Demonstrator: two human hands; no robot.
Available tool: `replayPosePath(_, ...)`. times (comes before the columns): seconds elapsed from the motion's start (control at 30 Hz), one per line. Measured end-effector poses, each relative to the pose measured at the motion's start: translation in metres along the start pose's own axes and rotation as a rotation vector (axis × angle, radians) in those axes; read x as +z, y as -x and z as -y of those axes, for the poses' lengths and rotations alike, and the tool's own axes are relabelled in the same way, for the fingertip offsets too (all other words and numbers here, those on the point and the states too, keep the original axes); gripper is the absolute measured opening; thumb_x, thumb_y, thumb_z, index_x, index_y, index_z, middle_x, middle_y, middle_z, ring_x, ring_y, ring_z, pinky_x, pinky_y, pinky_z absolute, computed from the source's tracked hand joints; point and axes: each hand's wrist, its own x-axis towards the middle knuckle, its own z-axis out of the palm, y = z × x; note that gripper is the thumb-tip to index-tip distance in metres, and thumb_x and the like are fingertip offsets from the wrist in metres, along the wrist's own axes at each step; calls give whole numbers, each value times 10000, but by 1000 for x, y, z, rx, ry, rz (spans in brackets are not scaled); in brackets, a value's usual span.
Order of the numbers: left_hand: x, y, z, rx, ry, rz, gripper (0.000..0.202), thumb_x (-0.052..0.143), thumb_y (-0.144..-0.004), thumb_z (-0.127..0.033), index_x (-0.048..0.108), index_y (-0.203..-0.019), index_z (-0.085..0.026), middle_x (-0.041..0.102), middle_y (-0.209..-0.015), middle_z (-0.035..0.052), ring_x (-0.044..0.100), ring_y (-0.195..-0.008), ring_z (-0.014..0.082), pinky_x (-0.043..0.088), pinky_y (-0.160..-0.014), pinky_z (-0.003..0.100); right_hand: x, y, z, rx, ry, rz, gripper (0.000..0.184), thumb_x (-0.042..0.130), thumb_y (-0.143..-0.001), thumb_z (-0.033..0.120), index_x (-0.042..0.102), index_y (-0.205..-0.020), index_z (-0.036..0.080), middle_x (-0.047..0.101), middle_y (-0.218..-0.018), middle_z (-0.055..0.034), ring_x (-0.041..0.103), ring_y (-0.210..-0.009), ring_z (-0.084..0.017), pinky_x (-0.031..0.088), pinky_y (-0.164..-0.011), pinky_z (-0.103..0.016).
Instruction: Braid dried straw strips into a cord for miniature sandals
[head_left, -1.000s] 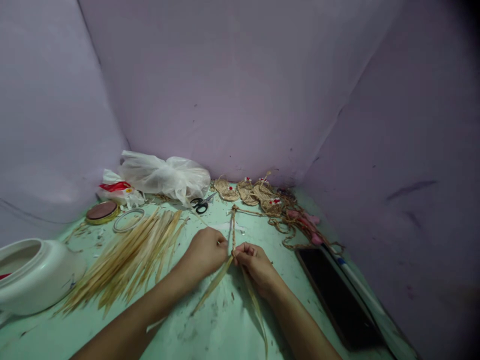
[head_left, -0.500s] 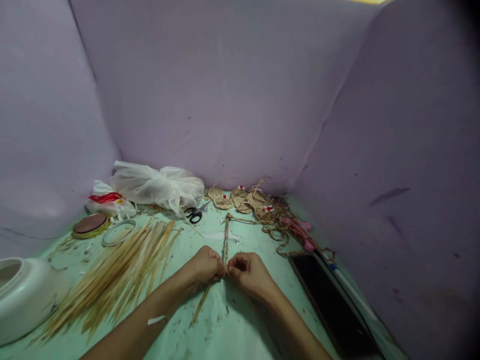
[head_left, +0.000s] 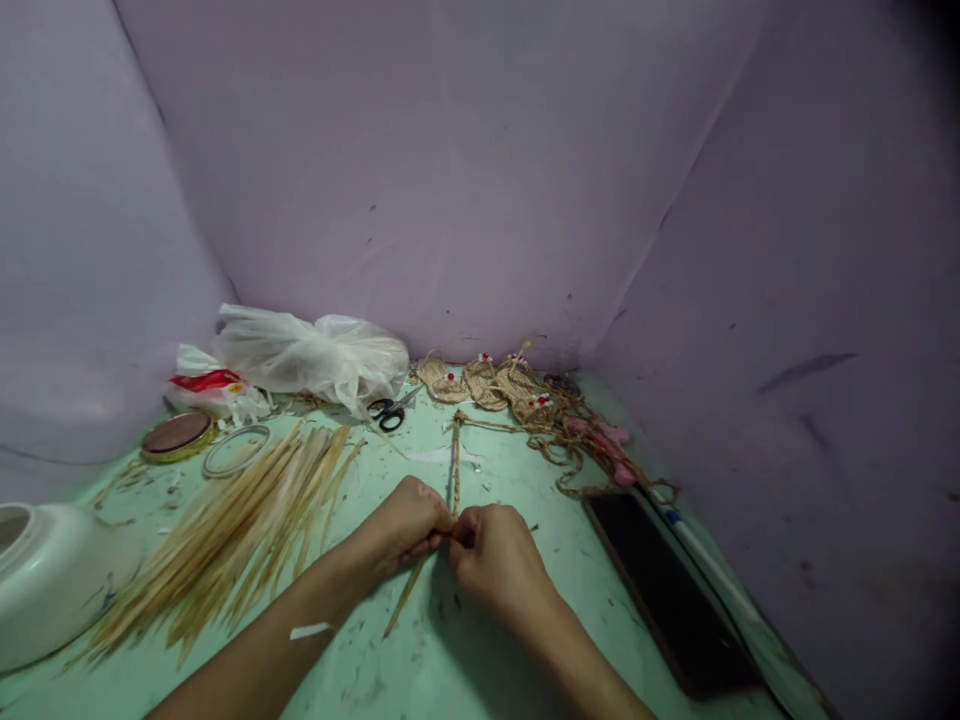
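Note:
A thin braided straw cord [head_left: 456, 465] runs from the middle of the table toward me, its near end disappearing into my fingers. My left hand [head_left: 411, 522] is closed in a pinch around that end, and a loose flat straw strand [head_left: 405, 598] sticks out below it. Right beside it, my right hand [head_left: 501, 558] pinches at the same spot, the fingertips of both hands meeting. What exactly lies between the right fingertips is hidden. The cord's far end bends right and continues toward a tangle of braided cord [head_left: 570, 450].
A fan of dry straw strips [head_left: 232, 540] lies left, near a white jar [head_left: 60, 580], a ring [head_left: 236, 452] and a round tin [head_left: 178, 437]. Behind are a plastic bag [head_left: 315, 355], scissors [head_left: 390, 412] and coiled straw pieces [head_left: 487, 385]. A dark phone-like slab [head_left: 667, 590] lies right.
My right hand has turned and its fingers have closed in against the left fingertips at the cord's end. The left hand stays nearly in place; the view has shifted slightly.

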Motion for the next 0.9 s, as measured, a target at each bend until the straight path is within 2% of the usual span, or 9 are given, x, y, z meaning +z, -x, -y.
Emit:
replayPosePath(0.1,-3,3,-5,10,1,24,95,488,-501,-127,462,-409,-125,326,-270,-62,209,-252,22,112,-309,174,-7,-4,-8,-1,-100,89,110,545,-592,214,627,-548,155,554,-480,-18,403,-441,-85,229,-440,-210)
replayPosePath(0.17,-6,3,-8,12,3,39,95,508,-497,-146,466,-414,-126,342,-278,-62,217,-254,24,113,-309,178,-14,-11,-15,54,-293,126,117,567,-597,242,597,-539,145,524,-464,-2,398,-435,-78,255,-439,-200)
replayPosePath(0.33,-11,2,-9,5,29,70,87,548,-484,-196,499,-470,-126,373,-311,-67,223,-263,26,96,-313,186,-24,-23,-20,348,-869,50,104,507,-687,209,518,-618,132,546,-549,-8,458,-447,-69,376,-492,-201)
replayPosePath(0.4,-11,1,-8,20,41,89,90,545,-484,-197,499,-468,-122,371,-313,-67,222,-272,23,96,-322,186,-19,-22,-17,428,-1018,181,72,487,-701,179,515,-658,127,568,-584,-26,500,-463,-81,412,-518,-223)
replayPosePath(0.5,-11,1,-7,45,39,113,86,532,-495,-196,513,-480,-113,358,-316,-69,211,-283,20,88,-334,189,-7,-19,-14,425,-1161,376,89,475,-710,175,502,-642,124,536,-527,-17,488,-427,-81,401,-467,-213)
replayPosePath(0.6,-11,1,-8,51,17,127,93,514,-508,-193,542,-508,-104,359,-323,-67,201,-289,23,84,-342,196,-2,-19,-14,378,-1175,381,105,524,-665,171,473,-583,130,465,-459,25,357,-353,-35,239,-342,-150)
replayPosePath(0.67,-10,2,-7,49,-14,129,109,500,-512,-191,559,-523,-99,366,-326,-61,205,-294,27,90,-348,200,-1,-20,-16,344,-1133,375,133,555,-628,178,456,-551,134,452,-444,37,274,-336,-18,131,-326,-154)
replayPosePath(0.8,-12,2,-4,126,-109,135,109,475,-514,-179,549,-503,-100,358,-345,-55,216,-333,35,120,-373,203,-1,-23,-21,309,-978,372,168,573,-600,235,476,-511,130,432,-395,48,219,-318,-16,92,-345,-188)
replayPosePath(0.9,-17,3,-3,216,-280,137,110,468,-524,-179,545,-498,-105,384,-381,-43,263,-375,47,176,-400,201,0,-24,-24,310,-905,344,169,578,-581,243,489,-493,129,378,-336,69,209,-302,-20,98,-355,-201)
